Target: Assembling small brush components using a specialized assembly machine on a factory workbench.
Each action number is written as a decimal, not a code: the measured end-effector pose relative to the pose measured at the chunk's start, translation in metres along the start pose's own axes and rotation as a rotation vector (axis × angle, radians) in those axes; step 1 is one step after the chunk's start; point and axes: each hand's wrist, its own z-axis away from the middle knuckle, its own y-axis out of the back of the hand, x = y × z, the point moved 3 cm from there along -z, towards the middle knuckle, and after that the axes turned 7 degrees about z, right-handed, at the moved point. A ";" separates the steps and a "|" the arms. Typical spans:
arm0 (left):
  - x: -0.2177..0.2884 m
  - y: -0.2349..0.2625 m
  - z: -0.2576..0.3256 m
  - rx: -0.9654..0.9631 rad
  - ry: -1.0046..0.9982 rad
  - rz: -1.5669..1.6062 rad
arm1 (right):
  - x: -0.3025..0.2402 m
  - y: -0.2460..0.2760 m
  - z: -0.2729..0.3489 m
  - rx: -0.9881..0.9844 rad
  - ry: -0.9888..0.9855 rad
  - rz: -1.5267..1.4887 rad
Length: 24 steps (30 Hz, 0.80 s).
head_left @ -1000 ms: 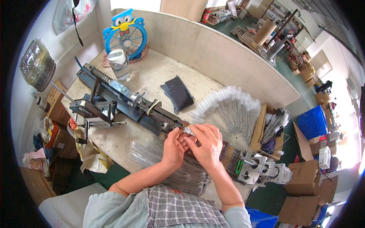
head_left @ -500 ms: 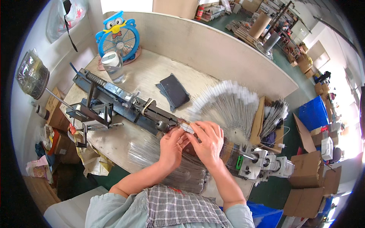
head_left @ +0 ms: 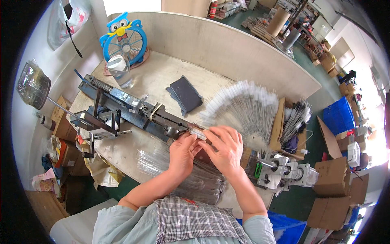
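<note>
At the frame's centre I see the left hand (head_left: 181, 154) and right hand (head_left: 224, 151), each grip pinching one small white piece (head_left: 198, 133) by a dark metal fixture (head_left: 136, 107); fine positioning seems in hand, the next move likely calling for steadiness.

Single head-worn fisheye view, facing down and forward, close over the workbench (head_left: 158, 77)

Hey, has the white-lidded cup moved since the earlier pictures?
No. Judged against the blue fan, the white-lidded cup has stayed put, overlapping the fan's lower-left rim; the view itself shifted.
</note>
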 end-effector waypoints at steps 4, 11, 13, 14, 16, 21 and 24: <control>0.002 0.002 0.001 0.010 0.053 0.126 | 0.003 0.005 0.006 -0.171 -0.045 0.110; 0.002 0.003 0.006 -0.030 0.066 0.012 | 0.005 0.007 0.015 -0.158 -0.062 0.058; 0.002 0.001 0.009 -0.037 0.090 -0.045 | 0.007 0.009 0.016 -0.179 -0.091 0.022; 0.003 0.001 0.009 -0.041 0.072 -0.059 | 0.009 0.012 0.016 -0.176 -0.124 0.021; 0.004 0.004 0.013 -0.039 0.077 -0.090 | 0.008 0.024 0.013 -0.126 -0.098 -0.064; 0.013 0.024 0.022 -0.074 0.175 -0.331 | 0.020 0.033 0.054 -0.267 -0.277 -0.227; 0.050 0.077 0.017 -0.016 0.066 -0.526 | 0.031 0.020 0.098 -0.582 -0.368 -0.171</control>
